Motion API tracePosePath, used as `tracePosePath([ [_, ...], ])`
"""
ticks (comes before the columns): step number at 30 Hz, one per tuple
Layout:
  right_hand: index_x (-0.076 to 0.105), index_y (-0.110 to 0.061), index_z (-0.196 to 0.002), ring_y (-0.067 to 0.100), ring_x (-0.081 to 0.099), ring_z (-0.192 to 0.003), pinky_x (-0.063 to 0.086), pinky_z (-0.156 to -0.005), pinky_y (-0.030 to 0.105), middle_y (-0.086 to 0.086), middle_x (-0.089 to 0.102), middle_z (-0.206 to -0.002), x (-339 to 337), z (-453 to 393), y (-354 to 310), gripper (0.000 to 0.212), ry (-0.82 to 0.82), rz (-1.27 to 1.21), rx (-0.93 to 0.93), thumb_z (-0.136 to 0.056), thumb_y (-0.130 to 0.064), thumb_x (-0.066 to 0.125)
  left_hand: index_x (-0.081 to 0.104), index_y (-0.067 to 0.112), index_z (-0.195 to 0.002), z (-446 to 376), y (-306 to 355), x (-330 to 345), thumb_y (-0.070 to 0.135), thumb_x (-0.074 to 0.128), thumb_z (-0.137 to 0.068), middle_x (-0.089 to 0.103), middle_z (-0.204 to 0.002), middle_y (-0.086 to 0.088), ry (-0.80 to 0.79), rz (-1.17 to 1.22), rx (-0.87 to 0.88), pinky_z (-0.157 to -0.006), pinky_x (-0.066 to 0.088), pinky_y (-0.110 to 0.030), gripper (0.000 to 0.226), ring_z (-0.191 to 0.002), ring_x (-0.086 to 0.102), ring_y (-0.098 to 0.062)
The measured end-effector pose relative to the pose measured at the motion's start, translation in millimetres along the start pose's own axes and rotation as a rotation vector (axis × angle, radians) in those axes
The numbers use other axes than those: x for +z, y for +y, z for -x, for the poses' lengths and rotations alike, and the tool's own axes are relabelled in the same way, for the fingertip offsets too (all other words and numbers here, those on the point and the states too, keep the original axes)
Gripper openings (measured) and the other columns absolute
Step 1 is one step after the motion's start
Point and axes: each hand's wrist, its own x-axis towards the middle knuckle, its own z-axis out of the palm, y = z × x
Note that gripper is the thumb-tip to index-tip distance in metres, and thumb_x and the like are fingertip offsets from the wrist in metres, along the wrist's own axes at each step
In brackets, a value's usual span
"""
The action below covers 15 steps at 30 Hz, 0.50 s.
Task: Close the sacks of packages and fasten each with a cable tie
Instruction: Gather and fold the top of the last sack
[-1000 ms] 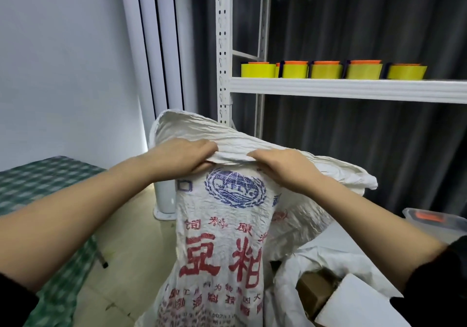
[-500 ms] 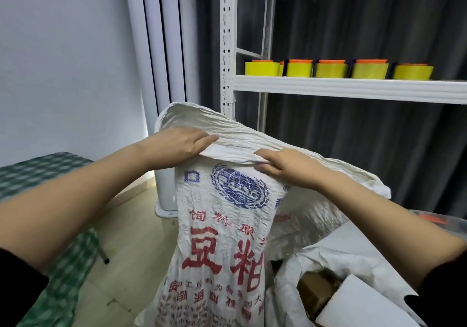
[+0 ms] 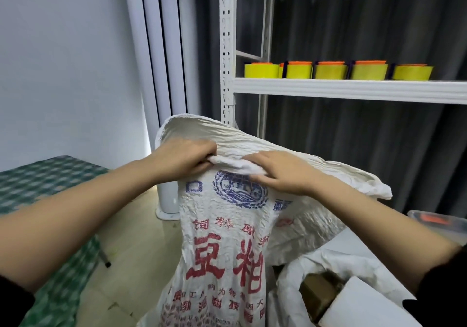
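A white woven sack [image 3: 222, 245] with red characters and a blue emblem stands upright in front of me. Its crumpled top edge rises at chest height. My left hand [image 3: 184, 158] grips a bunched fold of the near rim. My right hand [image 3: 280, 172] pinches the same fold just to the right, thumb under the cloth. The far rim fans out behind both hands. A second white sack [image 3: 298, 276] stands open at the lower right, with cardboard boxes [image 3: 318, 291] showing inside. No cable tie is visible.
A white metal shelf [image 3: 348, 89] behind the sack carries several yellow rolls with orange tops [image 3: 328, 70]. A green checked table [image 3: 38, 182] stands at the left. A clear plastic bin [image 3: 437, 223] sits at the right edge. A white standing unit [image 3: 166, 200] is behind the sack.
Both hands have drawn closer together on the sack's near rim, bunching the cloth into a tighter fold. My left fingers went from flat on the rim to curled round it.
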Motion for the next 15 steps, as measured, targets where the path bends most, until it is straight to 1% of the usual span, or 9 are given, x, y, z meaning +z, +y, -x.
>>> tracePosePath([
  [2,0.048,-0.029,-0.135,0.013,0.051,-0.120,0.039,-0.100,0.034,-0.004,0.055,-0.135,-3.6,-12.8,-19.9,0.057,-0.061,-0.297,0.037,-0.093,-0.065,0.035,0.044,0.017,-0.084,-1.2,7.0,0.3,0.032,0.042,-0.084,0.058,-0.071,-0.003,0.050,-0.131,0.073,-0.036,0.039,-0.029,0.015,-0.052,0.057,-0.025],
  [3,0.053,-0.028,-0.128,0.013,0.052,-0.116,0.040,-0.098,0.033,-0.005,0.058,-0.129,-3.1,-20.0,-27.3,0.051,-0.060,-0.384,0.056,-0.094,-0.061,0.035,0.040,0.017,-0.085,-2.3,10.6,2.5,0.032,0.041,-0.085,0.057,-0.070,-0.005,0.065,-0.152,0.089,-0.033,0.039,-0.030,0.015,-0.050,0.057,-0.026],
  [5,0.059,-0.022,-0.106,0.015,0.056,-0.099,0.041,-0.083,0.032,-0.002,0.064,-0.107,-0.4,-32.7,-39.3,0.037,-0.084,-0.416,0.092,-0.098,-0.051,0.038,0.041,0.016,-0.085,-3.7,16.7,5.2,0.035,0.042,-0.088,0.057,-0.069,-0.005,0.086,-0.165,0.078,-0.033,0.039,-0.029,0.019,-0.049,0.057,-0.027],
  [7,0.055,-0.024,-0.085,0.014,0.052,-0.080,0.036,-0.068,0.031,-0.005,0.059,-0.084,7.1,-37.5,-44.3,0.024,-0.083,-0.409,0.103,-0.100,-0.041,0.045,0.051,0.014,-0.083,-0.6,12.8,4.0,0.039,0.047,-0.087,0.059,-0.070,-0.004,0.114,-0.199,0.091,-0.047,0.042,-0.031,0.025,-0.054,0.058,-0.026],
  [9,0.050,-0.032,-0.075,0.013,0.050,-0.072,0.035,-0.064,0.032,-0.011,0.054,-0.073,12.4,-36.1,-42.1,0.022,-0.021,-0.457,0.108,-0.097,-0.034,0.053,0.060,0.013,-0.087,12.9,8.6,4.9,0.040,0.055,-0.084,0.063,-0.086,-0.004,0.170,-0.265,0.076,-0.076,0.042,-0.036,0.028,-0.074,0.061,-0.025],
  [10,0.049,-0.036,-0.073,0.013,0.050,-0.072,0.036,-0.064,0.033,-0.012,0.053,-0.071,13.7,-33.6,-40.6,0.024,0.021,-0.456,0.109,-0.096,-0.031,0.055,0.064,0.015,-0.092,22.8,9.8,5.8,0.040,0.057,-0.082,0.063,-0.097,-0.004,0.222,-0.290,0.003,-0.087,0.037,-0.039,0.028,-0.088,0.060,-0.023],
  [12,0.055,-0.038,-0.078,0.015,0.052,-0.073,0.037,-0.064,0.034,-0.012,0.055,-0.071,14.7,-27.9,-38.2,0.019,0.111,-0.409,0.113,-0.095,-0.029,0.056,0.068,0.020,-0.099,43.0,22.9,9.1,0.038,0.056,-0.082,0.055,-0.109,-0.004,0.384,-0.250,-0.279,-0.092,0.029,-0.039,0.028,-0.103,0.052,-0.023],
  [13,0.061,-0.035,-0.086,0.018,0.055,-0.075,0.039,-0.064,0.034,-0.009,0.060,-0.075,15.4,-26.3,-37.2,0.011,0.159,-0.362,0.114,-0.095,-0.029,0.056,0.067,0.023,-0.104,51.6,32.8,11.6,0.036,0.054,-0.083,0.049,-0.108,-0.004,0.445,-0.156,-0.486,-0.090,0.028,-0.037,0.028,-0.103,0.048,-0.022],
  [15,0.066,-0.025,-0.102,0.024,0.061,-0.082,0.044,-0.064,0.036,-0.001,0.067,-0.088,18.5,-24.1,-39.8,0.015,0.281,-0.189,0.103,-0.095,-0.031,0.054,0.058,0.031,-0.120,56.5,53.6,13.5,0.035,0.051,-0.090,0.040,-0.107,-0.001,0.418,0.226,-0.891,-0.091,0.033,-0.033,0.031,-0.098,0.048,-0.018],
])
